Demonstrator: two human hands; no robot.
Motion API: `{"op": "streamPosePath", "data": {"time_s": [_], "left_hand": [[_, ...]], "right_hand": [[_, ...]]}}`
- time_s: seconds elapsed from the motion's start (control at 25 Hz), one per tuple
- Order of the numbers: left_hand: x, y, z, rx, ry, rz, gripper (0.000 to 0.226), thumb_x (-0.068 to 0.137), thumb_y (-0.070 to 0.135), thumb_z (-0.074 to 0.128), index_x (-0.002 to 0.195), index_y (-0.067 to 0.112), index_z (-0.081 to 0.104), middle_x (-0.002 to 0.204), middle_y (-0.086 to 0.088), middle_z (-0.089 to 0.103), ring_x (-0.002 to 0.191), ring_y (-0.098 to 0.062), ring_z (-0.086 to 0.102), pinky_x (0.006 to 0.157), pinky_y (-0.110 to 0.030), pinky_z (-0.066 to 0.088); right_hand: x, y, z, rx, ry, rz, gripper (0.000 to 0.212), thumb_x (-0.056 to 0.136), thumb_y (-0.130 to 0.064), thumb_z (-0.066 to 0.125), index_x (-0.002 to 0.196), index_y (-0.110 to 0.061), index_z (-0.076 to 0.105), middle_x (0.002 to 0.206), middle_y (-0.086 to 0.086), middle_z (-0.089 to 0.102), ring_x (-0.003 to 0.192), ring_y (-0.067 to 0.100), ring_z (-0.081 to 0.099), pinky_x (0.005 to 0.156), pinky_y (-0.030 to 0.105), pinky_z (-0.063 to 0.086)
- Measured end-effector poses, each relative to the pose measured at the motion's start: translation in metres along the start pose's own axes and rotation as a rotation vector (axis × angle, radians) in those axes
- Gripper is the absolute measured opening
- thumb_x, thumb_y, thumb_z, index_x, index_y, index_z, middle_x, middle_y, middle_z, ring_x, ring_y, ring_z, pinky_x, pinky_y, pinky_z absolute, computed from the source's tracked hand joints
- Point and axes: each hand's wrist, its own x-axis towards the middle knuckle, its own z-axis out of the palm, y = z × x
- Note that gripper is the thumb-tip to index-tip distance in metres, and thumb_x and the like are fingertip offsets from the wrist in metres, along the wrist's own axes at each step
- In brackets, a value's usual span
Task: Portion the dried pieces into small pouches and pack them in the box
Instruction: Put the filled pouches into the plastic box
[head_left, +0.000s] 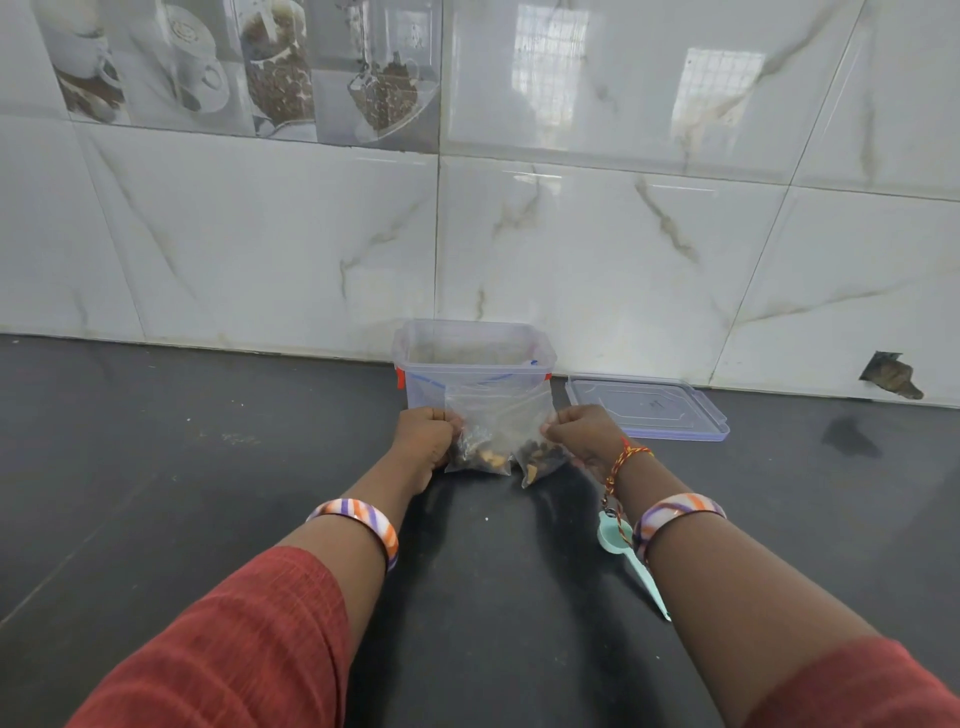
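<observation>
Both arms reach forward; left hand (423, 434) and right hand (582, 431) are fisted, fingers (551, 427) curled, pinching pouches (498, 431) between them.

box (474, 358) clear, red clips | spoon (618, 540) mint | bangles (363, 519) orange-purple-white striped | countertop (156, 467) black

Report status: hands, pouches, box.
Left hand and right hand each grip a filled pouch. Box open behind, lid off. Nothing blocking.

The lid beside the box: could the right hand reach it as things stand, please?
Probably yes for reach: the lid lies flat just beyond the right hand with nothing between. But its fingers grip a pouch, which must go first.
</observation>
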Motion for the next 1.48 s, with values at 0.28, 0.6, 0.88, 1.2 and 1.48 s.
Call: {"op": "streamPosePath", "data": {"time_s": [0.28,0.6,0.88,1.2,1.48], "left_hand": [[-0.005,0.012,-0.005,-0.03,0.002,0.122,0.027,0.091,-0.004,0.05,0.068,0.01,0.056,0.064,-0.005,0.056,0.049,-0.009,0.052,0.037,-0.014,0.04],[0.029,0.091,-0.018,-0.028,0.277,0.287,0.025,0.08,-0.009,0.058,0.095,0.009,0.048,0.078,-0.011,0.059,0.058,-0.02,0.057,0.046,-0.023,0.045],[0.098,0.098,-0.01,0.789,0.105,0.398,0.039,0.079,-0.01,0.051,0.05,0.013,0.04,0.062,-0.008,0.04,0.063,-0.023,0.04,0.06,-0.022,0.036],[0.112,0.095,0.012,1.386,-0.04,0.304,0.002,0.083,0.003,0.059,0.084,0.001,0.059,0.075,-0.006,0.045,0.074,-0.022,0.049,0.07,-0.027,0.04],[0.112,0.089,0.025,1.581,-0.144,0.31,0.02,0.09,0.003,0.046,0.105,0.0,0.059,0.102,-0.015,0.054,0.09,-0.026,0.051,0.086,-0.032,0.046]], "right_hand": [[0.009,-0.002,-0.005,0.073,0.119,0.026,0.021,0.081,0.001,0.065,0.062,-0.009,0.061,0.059,0.006,0.051,0.056,0.014,0.048,0.053,0.019,0.047],[0.046,-0.071,-0.022,0.265,0.352,-0.187,0.032,0.07,-0.016,0.079,0.081,-0.012,0.05,0.094,0.021,0.061,0.075,0.024,0.057,0.064,0.034,0.05],[0.098,-0.095,0.008,-0.204,0.238,-0.294,0.014,0.074,-0.009,0.072,0.075,-0.013,0.059,0.098,0.016,0.064,0.088,0.027,0.062,0.089,0.041,0.052],[0.107,-0.096,0.033,-1.086,0.205,-0.422,0.033,0.085,-0.003,0.058,0.117,-0.001,0.054,0.121,0.018,0.052,0.111,0.036,0.055,0.086,0.037,0.046],[0.119,-0.099,0.043,-1.1,-0.074,-0.32,0.009,0.089,-0.004,0.05,0.088,-0.005,0.059,0.085,0.011,0.06,0.094,0.03,0.056,0.079,0.03,0.043]]}}
